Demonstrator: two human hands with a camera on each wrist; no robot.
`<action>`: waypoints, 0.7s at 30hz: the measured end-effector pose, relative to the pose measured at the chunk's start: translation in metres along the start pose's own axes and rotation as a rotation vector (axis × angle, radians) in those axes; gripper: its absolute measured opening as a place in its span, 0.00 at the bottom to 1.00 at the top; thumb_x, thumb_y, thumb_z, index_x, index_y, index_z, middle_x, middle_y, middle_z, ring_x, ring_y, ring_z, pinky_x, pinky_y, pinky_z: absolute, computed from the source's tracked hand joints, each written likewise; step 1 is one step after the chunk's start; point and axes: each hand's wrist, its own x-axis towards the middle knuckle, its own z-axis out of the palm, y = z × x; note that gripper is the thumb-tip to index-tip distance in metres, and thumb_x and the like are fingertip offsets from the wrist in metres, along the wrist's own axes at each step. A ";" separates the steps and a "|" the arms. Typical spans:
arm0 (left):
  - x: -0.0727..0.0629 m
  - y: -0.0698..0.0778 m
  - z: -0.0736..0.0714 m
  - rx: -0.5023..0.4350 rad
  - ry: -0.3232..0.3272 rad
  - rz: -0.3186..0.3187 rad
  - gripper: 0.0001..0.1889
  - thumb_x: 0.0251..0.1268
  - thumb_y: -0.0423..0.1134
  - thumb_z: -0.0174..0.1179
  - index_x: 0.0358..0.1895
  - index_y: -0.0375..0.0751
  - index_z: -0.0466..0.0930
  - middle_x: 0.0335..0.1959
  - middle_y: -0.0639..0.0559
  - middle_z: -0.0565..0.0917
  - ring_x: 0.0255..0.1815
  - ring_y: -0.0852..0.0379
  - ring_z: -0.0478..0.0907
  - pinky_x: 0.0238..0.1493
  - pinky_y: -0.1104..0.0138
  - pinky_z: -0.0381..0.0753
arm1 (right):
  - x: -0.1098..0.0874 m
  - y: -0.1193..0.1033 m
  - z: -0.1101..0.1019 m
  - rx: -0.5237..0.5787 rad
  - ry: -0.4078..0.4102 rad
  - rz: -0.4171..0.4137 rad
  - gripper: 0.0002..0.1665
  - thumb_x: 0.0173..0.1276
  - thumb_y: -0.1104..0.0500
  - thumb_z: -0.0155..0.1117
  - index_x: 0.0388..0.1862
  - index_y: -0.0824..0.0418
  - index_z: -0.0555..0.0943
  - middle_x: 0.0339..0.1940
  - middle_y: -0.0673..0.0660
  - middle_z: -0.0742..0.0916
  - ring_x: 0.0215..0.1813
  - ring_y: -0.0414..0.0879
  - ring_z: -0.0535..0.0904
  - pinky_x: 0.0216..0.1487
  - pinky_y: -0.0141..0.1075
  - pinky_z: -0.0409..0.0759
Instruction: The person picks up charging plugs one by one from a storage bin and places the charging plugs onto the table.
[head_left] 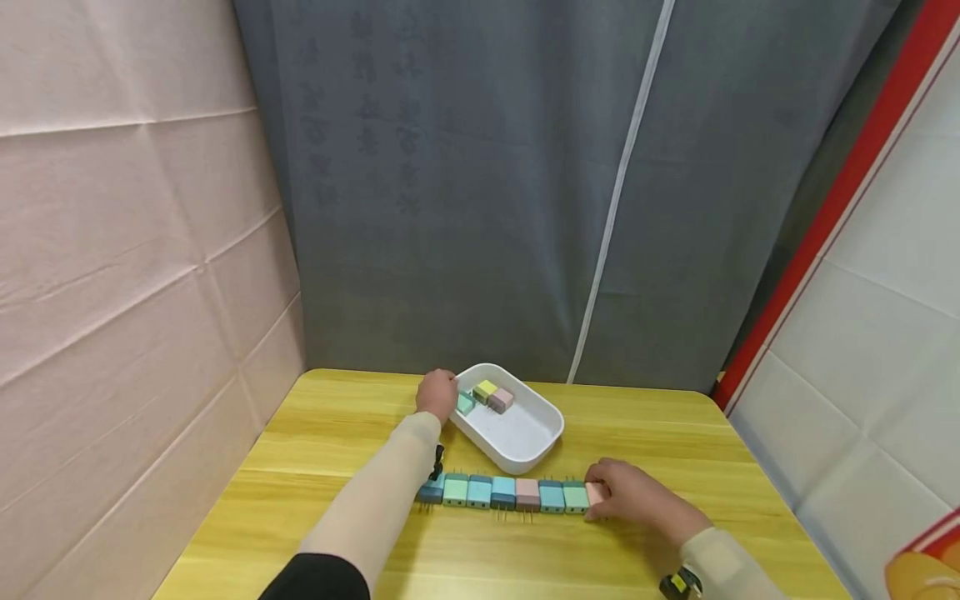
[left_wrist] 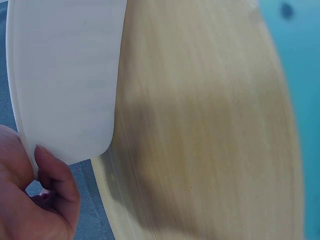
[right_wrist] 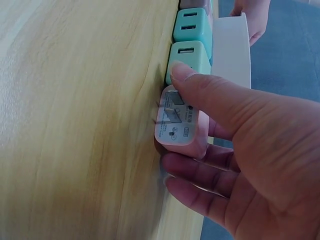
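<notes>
My left hand point(head_left: 437, 394) pinches the left rim of a white plastic tray point(head_left: 528, 427), thumb and fingers on its edge in the left wrist view. In the tray's far left part lie a yellow-green charger point(head_left: 484, 391), a mauve charger point(head_left: 501, 401) and a mint charger point(head_left: 465, 403). Several USB wall chargers stand side by side in a row in front of the tray, among them a green charger point(head_left: 455, 490) and a mauve one point(head_left: 527, 495). My right hand point(head_left: 633, 493) holds a pink charger point(right_wrist: 182, 132) at the row's right end, beside a light green charger point(right_wrist: 187, 54).
The wooden table point(head_left: 480, 550) reaches back to a grey curtain point(head_left: 465, 208). A pale cloth wall point(head_left: 135, 275) stands at the left and a white panel with a red border point(head_left: 832, 175) at the right. Metal prongs stick out from some chargers.
</notes>
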 end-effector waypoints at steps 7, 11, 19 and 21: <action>-0.006 0.002 -0.005 -0.001 -0.007 -0.001 0.15 0.87 0.37 0.60 0.62 0.34 0.90 0.57 0.39 0.91 0.58 0.41 0.88 0.65 0.46 0.87 | 0.000 0.002 0.002 0.007 0.000 0.013 0.23 0.61 0.49 0.90 0.50 0.53 0.87 0.42 0.46 0.83 0.43 0.45 0.76 0.44 0.37 0.78; 0.000 0.001 0.001 0.000 0.001 0.003 0.14 0.86 0.37 0.61 0.59 0.34 0.91 0.55 0.39 0.92 0.56 0.40 0.89 0.63 0.45 0.87 | 0.000 0.003 0.000 0.008 -0.003 0.041 0.26 0.61 0.46 0.90 0.52 0.53 0.87 0.43 0.47 0.84 0.44 0.46 0.76 0.47 0.40 0.80; 0.003 -0.001 0.003 -0.009 -0.008 -0.004 0.14 0.86 0.37 0.61 0.59 0.33 0.91 0.55 0.39 0.91 0.57 0.40 0.89 0.64 0.45 0.87 | 0.003 -0.001 -0.008 -0.041 0.087 0.094 0.35 0.64 0.36 0.85 0.57 0.58 0.87 0.47 0.51 0.86 0.47 0.46 0.81 0.52 0.49 0.87; 0.004 -0.002 0.005 -0.013 -0.001 0.000 0.14 0.86 0.37 0.61 0.59 0.33 0.91 0.55 0.39 0.91 0.57 0.40 0.89 0.64 0.45 0.87 | 0.008 -0.006 -0.013 -0.043 0.121 0.131 0.36 0.65 0.35 0.84 0.59 0.59 0.86 0.50 0.53 0.87 0.50 0.48 0.83 0.56 0.53 0.87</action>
